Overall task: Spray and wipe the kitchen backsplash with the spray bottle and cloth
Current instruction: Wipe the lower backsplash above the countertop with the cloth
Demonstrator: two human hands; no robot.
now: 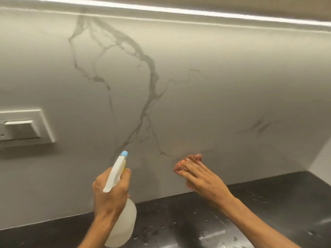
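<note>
Left grip (109, 194) clasps the spray bottle (117, 169); right grip (206, 179), fingers straight, presses the cloth (194, 158) on the backsplash (197, 86) above the worktop's (268, 203) back edge.

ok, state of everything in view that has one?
spray bottle: gripped by left hand, nozzle toward backsplash
cloth: bunched, pressed to backsplash by right hand
countertop: wet, droplets
light strip: on
wall switch: position unclear

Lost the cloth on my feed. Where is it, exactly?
Start at the marble-veined backsplash above the black countertop. Low on that wall, right of the spray bottle, the right hand presses a small bunched cloth against it. It is the only reddish-pink thing in view.
</note>
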